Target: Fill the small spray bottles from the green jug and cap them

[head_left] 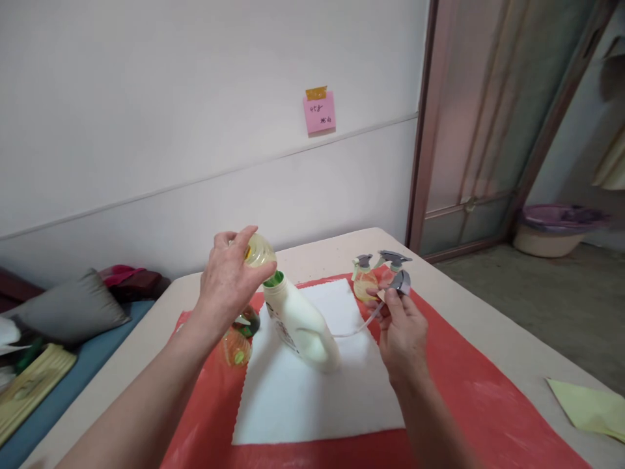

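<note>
My left hand (225,273) is closed round a clear yellowish bottle (261,251), tipped over the green mouth of a white detergent jug (303,326). Whether the two touch, or liquid runs between them, I cannot tell. The jug stands on a white cloth (312,410). Between the fingers of my right hand (403,332) is a grey spray head (401,283), its thin clear tube (361,327) hanging toward the jug. Just behind that hand are a spray bottle with yellowish liquid (364,284) and another grey trigger head (393,259).
Left of the jug are a clear orange-tinted bottle (237,348) and a dark green bottle (250,319). A red sheet (469,397) lies under the cloth on the pale table (508,345). Yellow-green paper (588,407) lies at the right edge. A wall stands behind the table.
</note>
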A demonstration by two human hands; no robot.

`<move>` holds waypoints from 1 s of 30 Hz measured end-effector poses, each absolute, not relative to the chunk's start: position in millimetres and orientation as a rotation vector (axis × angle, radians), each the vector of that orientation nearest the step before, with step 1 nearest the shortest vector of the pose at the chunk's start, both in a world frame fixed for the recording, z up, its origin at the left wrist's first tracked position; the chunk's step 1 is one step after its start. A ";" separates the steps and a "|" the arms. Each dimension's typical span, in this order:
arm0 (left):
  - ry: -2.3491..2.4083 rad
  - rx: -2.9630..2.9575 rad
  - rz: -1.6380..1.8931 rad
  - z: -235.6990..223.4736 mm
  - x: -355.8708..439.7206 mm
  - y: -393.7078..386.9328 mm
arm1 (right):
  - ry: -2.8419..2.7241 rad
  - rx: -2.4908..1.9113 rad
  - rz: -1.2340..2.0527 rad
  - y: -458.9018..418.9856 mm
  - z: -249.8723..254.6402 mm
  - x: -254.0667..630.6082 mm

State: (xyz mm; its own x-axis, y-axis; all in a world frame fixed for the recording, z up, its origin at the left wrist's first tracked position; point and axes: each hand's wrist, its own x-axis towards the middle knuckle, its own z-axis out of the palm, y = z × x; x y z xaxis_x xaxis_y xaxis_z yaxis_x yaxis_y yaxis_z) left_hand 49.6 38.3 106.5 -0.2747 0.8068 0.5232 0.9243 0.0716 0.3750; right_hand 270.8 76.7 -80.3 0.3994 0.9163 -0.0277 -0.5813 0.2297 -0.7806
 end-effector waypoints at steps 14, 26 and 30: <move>-2.171 -1.727 -1.198 94.0 36.5 32.6 | -0.475 -0.782 1.100 75.9 -79.5 271.1; -2.110 -0.598 -3.421 -53.9 49.0 -52.6 | -0.501 -0.690 1.093 63.7 -55.8 265.3; -2.237 -0.142 -3.602 -96.8 64.3 -73.2 | -0.583 -0.652 1.101 50.5 -46.6 256.5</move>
State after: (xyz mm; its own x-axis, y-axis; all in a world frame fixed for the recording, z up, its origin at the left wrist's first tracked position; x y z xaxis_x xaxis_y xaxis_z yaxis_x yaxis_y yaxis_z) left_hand 64.3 -73.2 -96.8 -0.4509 0.7827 -0.4291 -0.7315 -0.0486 0.6801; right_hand 256.5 50.5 -46.6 0.3437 0.9331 0.1055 -0.6113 0.3076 -0.7291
